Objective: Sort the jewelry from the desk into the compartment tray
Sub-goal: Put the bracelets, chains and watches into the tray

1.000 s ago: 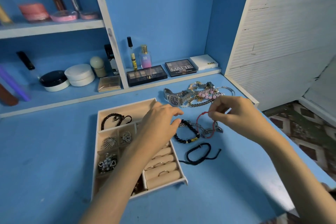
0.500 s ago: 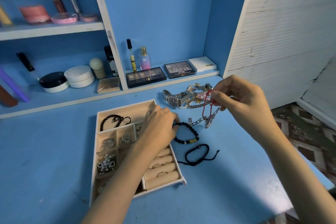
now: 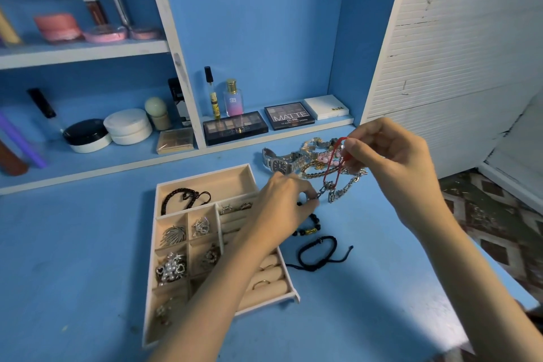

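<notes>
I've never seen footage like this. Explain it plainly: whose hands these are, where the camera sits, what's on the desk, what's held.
No machine here: a person works with two bare hands. Every picture comes from one camera worn on their head, looking down. On the blue desk sits a beige tray of compartments, some already holding jewelry. Beside it lie a watch, a black bead bracelet and a black cord bracelet. The right hand pinches a red cord bracelet, lifted off the desk; the left hand pinches a silver chain hanging tangled in it.
</notes>
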`<state>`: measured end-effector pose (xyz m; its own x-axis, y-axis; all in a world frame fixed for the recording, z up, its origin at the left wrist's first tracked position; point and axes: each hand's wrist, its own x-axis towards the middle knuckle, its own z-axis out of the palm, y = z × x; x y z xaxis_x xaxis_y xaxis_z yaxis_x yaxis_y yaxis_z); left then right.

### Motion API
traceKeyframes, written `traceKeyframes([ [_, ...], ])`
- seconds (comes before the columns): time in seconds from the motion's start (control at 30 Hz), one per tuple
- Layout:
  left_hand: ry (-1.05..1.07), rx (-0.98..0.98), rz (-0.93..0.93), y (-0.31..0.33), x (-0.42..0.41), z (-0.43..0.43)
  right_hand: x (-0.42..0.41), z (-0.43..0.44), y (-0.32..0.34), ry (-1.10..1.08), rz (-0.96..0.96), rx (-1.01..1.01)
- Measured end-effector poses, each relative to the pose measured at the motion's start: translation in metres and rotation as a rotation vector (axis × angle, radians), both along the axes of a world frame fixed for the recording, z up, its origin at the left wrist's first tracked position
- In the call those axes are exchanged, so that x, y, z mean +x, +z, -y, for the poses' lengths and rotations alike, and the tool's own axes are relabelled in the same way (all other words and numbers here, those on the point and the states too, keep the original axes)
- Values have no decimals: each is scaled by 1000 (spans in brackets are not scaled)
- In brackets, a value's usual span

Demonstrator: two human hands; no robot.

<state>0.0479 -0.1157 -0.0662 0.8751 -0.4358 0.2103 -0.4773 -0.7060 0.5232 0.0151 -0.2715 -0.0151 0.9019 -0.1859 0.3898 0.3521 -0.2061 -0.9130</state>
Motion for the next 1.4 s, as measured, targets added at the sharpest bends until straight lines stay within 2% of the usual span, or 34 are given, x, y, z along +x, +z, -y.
traceKeyframes([
  [0.17,53,-338,-199,14,-2,5,2,3,-2,-83,6,-67],
  [0.27,-13,-481,-349,27,-4,10,3,2,-4,-105,-4,-159],
  [0.47,24,-576,-430,36,-6,22,-1,-2,-2,-75,23,-223],
  [0.67,81,-581,-446,37,-2,25,-6,-3,2,-47,41,-236],
  [0.77,101,-522,-418,34,-3,24,-5,-4,2,-50,36,-254],
  [0.87,69,-435,-337,32,-6,23,-3,-3,1,-64,25,-262],
  [0.97,38,-265,-188,34,-9,18,-1,-1,-3,-71,-14,-271],
  [1.03,71,-241,-118,38,-10,16,0,-1,-7,-60,-51,-254],
  [1.2,95,-237,-21,43,-11,12,1,-1,-14,56,-159,-141],
  [1.33,85,-267,-43,42,-10,7,9,9,-20,195,-266,-64],
  [1.4,96,-279,-56,41,-11,5,16,16,-27,211,-281,-310],
])
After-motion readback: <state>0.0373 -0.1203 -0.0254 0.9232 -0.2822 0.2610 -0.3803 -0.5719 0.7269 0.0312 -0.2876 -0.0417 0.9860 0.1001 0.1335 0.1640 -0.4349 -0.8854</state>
